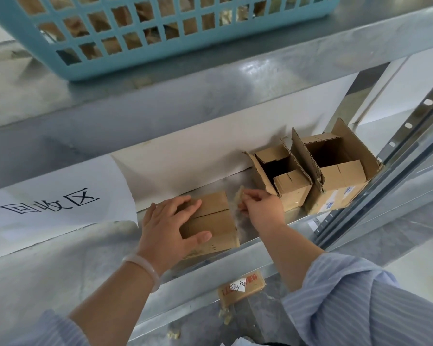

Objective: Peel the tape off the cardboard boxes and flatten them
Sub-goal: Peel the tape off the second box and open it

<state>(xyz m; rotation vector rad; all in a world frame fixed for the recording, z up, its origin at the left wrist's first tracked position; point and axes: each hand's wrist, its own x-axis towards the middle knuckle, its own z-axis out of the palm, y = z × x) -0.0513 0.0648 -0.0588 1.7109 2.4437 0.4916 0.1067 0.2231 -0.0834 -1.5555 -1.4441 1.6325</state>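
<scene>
On my feed here, left hand (170,226) grips the closed box (216,221) mid-shelf (250,229), right hand (263,206) at its 3 o'clock pinches a loose bit of tape (240,194), and the open boxes (294,187) sit at 2 o'clock.

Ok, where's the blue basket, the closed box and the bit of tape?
blue basket (135,59): head view, front wall.
closed box (215,218): head view, top flap.
bit of tape (239,194): head view, crumpled end.
</scene>
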